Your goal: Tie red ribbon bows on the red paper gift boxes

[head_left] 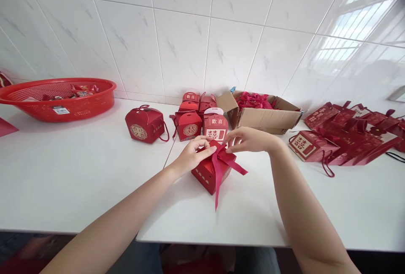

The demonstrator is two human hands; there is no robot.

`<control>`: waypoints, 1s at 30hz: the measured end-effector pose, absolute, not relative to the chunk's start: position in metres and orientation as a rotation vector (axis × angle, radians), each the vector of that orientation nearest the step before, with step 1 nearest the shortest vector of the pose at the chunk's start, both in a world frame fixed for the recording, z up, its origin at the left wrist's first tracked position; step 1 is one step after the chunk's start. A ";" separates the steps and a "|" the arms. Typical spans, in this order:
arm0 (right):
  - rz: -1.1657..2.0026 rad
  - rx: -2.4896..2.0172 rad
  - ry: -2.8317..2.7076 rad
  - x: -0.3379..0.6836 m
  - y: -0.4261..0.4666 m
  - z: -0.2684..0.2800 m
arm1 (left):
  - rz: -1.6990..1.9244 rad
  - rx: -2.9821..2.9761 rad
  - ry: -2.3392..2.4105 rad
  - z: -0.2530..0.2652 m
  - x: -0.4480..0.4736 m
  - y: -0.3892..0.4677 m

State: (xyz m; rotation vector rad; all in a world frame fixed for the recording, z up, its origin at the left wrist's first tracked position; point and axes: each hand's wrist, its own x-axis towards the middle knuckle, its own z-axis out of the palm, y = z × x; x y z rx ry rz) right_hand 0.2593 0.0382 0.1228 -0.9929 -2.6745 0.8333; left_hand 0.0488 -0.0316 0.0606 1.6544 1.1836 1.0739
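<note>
A small red gift box (205, 173) sits on the white table in front of me, turned with one corner toward me. A crimson ribbon (218, 172) is tied at its top, one tail hanging down the front and another lying out to the right. My left hand (200, 153) pinches the ribbon at the knot, thumb on top. On the other side, my right hand (245, 139) has its fingers bent down onto the ribbon's bow behind the knot. Its fingertips are partly hidden, but they appear closed on the ribbon.
Behind stand several red gift boxes (189, 125), with a separate red box (144, 125) to their left. A cardboard box (268, 120) holds crimson ribbons. Far left is a red plastic basket (82, 107) with wrapped items. Several flat red boxes (351, 139) lean at right.
</note>
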 end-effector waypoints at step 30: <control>0.755 -0.753 -2.000 0.252 -0.011 0.055 | 1.041 1.610 1.069 0.060 0.055 -0.037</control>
